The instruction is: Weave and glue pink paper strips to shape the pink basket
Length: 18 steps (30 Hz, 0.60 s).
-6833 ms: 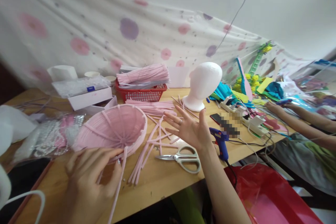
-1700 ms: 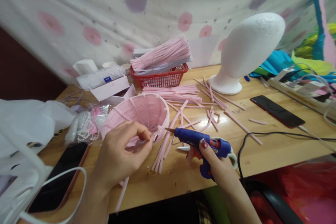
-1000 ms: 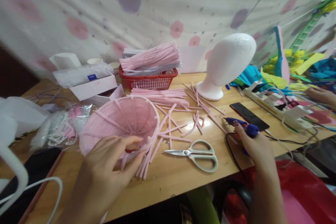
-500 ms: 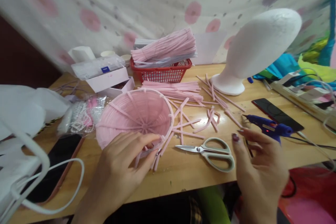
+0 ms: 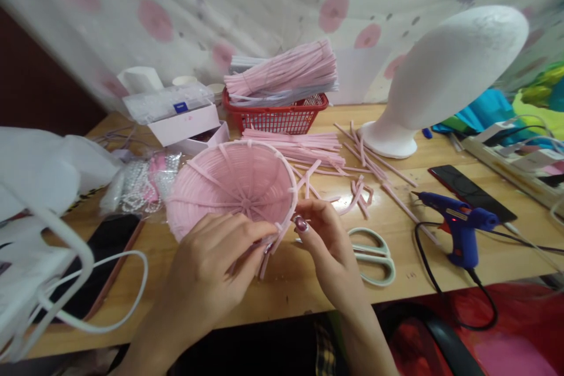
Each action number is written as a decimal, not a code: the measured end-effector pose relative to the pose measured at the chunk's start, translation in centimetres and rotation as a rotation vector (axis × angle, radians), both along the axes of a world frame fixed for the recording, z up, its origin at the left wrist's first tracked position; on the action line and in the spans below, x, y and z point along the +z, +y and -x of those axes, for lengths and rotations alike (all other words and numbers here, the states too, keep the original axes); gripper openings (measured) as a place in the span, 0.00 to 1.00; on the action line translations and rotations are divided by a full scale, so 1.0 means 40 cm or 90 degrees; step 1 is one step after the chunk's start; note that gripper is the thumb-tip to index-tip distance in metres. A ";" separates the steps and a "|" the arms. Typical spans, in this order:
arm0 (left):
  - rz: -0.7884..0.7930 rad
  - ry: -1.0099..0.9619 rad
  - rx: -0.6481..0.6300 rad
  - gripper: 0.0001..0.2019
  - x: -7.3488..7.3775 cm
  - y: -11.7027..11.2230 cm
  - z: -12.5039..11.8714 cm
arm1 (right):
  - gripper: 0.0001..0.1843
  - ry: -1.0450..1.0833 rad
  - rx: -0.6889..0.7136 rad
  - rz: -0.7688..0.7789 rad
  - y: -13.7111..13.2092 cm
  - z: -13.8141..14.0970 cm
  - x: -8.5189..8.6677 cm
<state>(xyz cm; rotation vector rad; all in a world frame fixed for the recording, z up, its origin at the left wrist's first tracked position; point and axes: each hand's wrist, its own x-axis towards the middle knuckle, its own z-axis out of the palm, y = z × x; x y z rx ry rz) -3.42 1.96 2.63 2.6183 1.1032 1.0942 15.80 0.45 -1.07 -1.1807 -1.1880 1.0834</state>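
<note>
A pink bowl-shaped piece (image 5: 233, 179), with spokes meeting at its middle, lies tilted with its hollow toward me. It looks made of chenille stems. My left hand (image 5: 220, 252) pinches its near right rim, with thumb and fingers closed there. At the rim's right side is my right hand (image 5: 328, 247), thumb and curled fingertips drawn together against the edge. Pink stem ends stick out under the left fingers. Scissors (image 5: 372, 255) with pale handles lie behind the right hand, which hides most of the blades. Cut pink chenille stems (image 5: 361, 197) are scattered beyond.
A blue glue gun (image 5: 460, 220) with a lit red light stands at right, beside a phone (image 5: 471, 191). Behind are a white foam head form (image 5: 445, 82) and a red basket (image 5: 277, 117) holding stem bundles. Bagged beads (image 5: 141, 188) and another phone (image 5: 94, 267) lie left.
My right hand has moved left from beside the glue gun to the bowl's rim, passing over the scissors. My left hand keeps its pinch. The view has shifted slightly.
</note>
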 end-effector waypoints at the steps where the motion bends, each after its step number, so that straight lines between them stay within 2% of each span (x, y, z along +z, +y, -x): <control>1: 0.003 -0.001 -0.001 0.09 0.000 0.000 0.001 | 0.15 0.004 0.007 -0.004 0.000 0.001 -0.001; 6: 0.006 0.015 -0.011 0.09 0.006 0.003 0.001 | 0.12 0.021 0.017 -0.056 -0.004 0.009 -0.006; 11: -0.006 0.023 -0.013 0.09 0.005 0.002 0.000 | 0.12 0.071 0.004 -0.045 -0.004 0.027 -0.008; 18: 0.072 -0.047 0.062 0.08 -0.014 -0.009 0.005 | 0.15 0.096 -0.022 -0.025 -0.003 0.041 -0.010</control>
